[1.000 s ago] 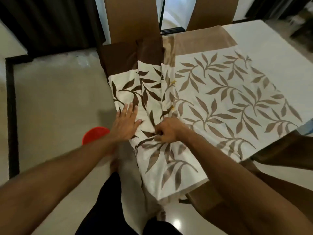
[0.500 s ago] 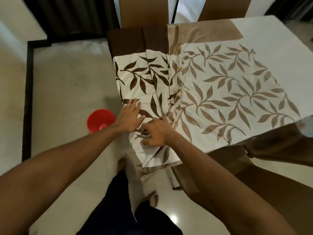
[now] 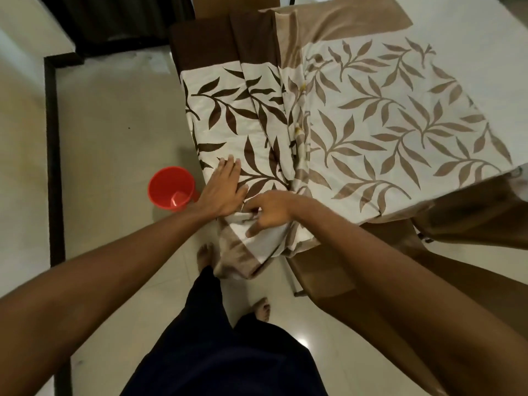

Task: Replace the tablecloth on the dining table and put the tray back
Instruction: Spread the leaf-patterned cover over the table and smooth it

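Your arms reached in from both lower corners. At centre frame your left hand (image 3: 225, 192) lay flat, fingers straight; your right hand (image 3: 270, 214), just beside it, gripped a tablecloth (image 3: 371, 115) fold.

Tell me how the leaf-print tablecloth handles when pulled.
Probably floppy: the tablecloth lies in folds and droops off the table edge. Likely light: it bunches under the right hand. It may slide; the left hand presses it flat.
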The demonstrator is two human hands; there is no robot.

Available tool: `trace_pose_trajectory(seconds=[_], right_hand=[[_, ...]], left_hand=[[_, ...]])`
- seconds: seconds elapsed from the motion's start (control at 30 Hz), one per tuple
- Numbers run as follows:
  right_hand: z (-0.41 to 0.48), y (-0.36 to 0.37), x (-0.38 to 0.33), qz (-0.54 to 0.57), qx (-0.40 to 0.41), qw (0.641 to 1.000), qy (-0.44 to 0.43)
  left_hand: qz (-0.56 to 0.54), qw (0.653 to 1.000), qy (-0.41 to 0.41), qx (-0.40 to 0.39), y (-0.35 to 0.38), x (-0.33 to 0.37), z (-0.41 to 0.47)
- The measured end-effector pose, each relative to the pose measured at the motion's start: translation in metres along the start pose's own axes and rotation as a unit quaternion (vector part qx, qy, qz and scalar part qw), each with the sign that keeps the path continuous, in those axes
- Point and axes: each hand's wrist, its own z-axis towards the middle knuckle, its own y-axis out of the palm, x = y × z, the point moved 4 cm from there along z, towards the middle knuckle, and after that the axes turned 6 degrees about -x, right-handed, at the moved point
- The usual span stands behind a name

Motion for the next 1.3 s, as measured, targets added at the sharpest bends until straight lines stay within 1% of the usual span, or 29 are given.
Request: trace_pose_trajectory(seconds=[0.07,0.13,0.17,0.23,0.33,0.43,0.47,0.5,0.53,0.6,0.63,0.67,0.7,0.73,0.8,0.87,0.93,1.0,1.03,1.07,1.1,1.13,1.2,1.27,1.3], right_hand=[[0.005,0.024,-0.017,-0.013,-0.025,1.0,-0.011],[-0.001,0.043,-0.022,-0.017,-0.085,0.996,-0.007],[-0.007,0.05,-0.017,-0.014,-0.117,0.993,0.01],[-0.022,0.055,0.005,-0.005,-0.146,0.986,0.085],[-0.048,0.05,0.051,0.008,-0.14,0.968,0.207],[-0.074,0.03,0.088,-0.06,-0.115,0.948,0.292],[-0.078,0.023,0.095,-0.087,-0.096,0.943,0.306],[-0.08,0.014,0.097,-0.102,-0.052,0.945,0.308],[-0.076,0.007,0.096,-0.104,0.01,0.951,0.292],[-0.065,0.001,0.085,-0.069,0.127,0.967,0.211],[-0.055,0.002,0.076,-0.037,0.165,0.972,0.165],[-0.047,0.005,0.07,-0.01,0.19,0.974,0.125],[-0.039,0.011,0.066,-0.004,0.195,0.976,0.1],[-0.03,0.016,0.069,-0.014,0.193,0.976,0.097],[-0.022,0.029,0.086,-0.021,0.195,0.971,0.134],[-0.029,0.034,0.115,0.014,0.237,0.953,0.187],[-0.046,0.032,0.146,0.045,0.288,0.92,0.262],[-0.066,0.025,0.174,0.067,0.327,0.878,0.344],[-0.075,0.018,0.183,0.07,0.35,0.858,0.369],[-0.08,0.008,0.187,0.063,0.378,0.844,0.376],[-0.081,-0.001,0.187,0.051,0.41,0.836,0.362],[-0.078,-0.01,0.182,0.039,0.439,0.835,0.329],[-0.065,-0.022,0.163,0.021,0.468,0.856,0.221],[-0.045,-0.029,0.145,0.008,0.447,0.886,0.126],[-0.033,-0.027,0.138,-0.009,0.418,0.902,0.105]], left_hand=[[0.023,1.0,-0.006,-0.014,0.012,-0.002,-0.005],[0.046,0.999,-0.012,-0.016,0.018,-0.006,-0.005],[0.049,0.998,-0.016,-0.018,0.019,-0.006,-0.005],[0.054,0.998,-0.017,-0.02,0.02,-0.004,-0.005],[0.069,0.997,-0.016,-0.02,0.021,-0.005,-0.009],[0.083,0.996,-0.015,-0.028,0.022,-0.006,-0.012],[0.085,0.996,-0.017,-0.027,0.022,-0.006,-0.013],[0.085,0.996,-0.018,-0.024,0.021,-0.005,-0.013],[0.081,0.996,-0.018,-0.017,0.02,-0.003,-0.013],[0.078,0.997,-0.002,-0.002,0.018,0.005,-0.013],[0.076,0.997,0.01,0.003,0.017,0.009,-0.014],[0.079,0.997,0.025,0.005,0.017,0.016,-0.012],[0.082,0.996,0.037,0.004,0.018,0.021,-0.012],[0.092,0.995,0.047,0.0,0.019,0.026,-0.009],[0.109,0.992,0.058,-0.018,0.025,0.032,-0.005],[0.113,0.991,0.06,-0.041,0.029,0.034,-0.001],[0.115,0.99,0.061,-0.052,0.032,0.03,0.0],[0.122,0.989,0.062,-0.05,0.032,0.028,-0.002],[0.126,0.989,0.061,-0.045,0.03,0.029,-0.003],[0.133,0.989,0.063,-0.03,0.026,0.032,-0.002],[0.14,0.988,0.068,-0.005,0.019,0.036,-0.002],[0.144,0.986,0.076,0.023,0.011,0.04,0.0],[0.147,0.983,0.09,0.062,-0.006,0.047,0.008],[0.149,0.982,0.088,0.076,-0.022,0.05,0.026],[0.141,0.984,0.08,0.076,-0.026,0.049,0.032]])
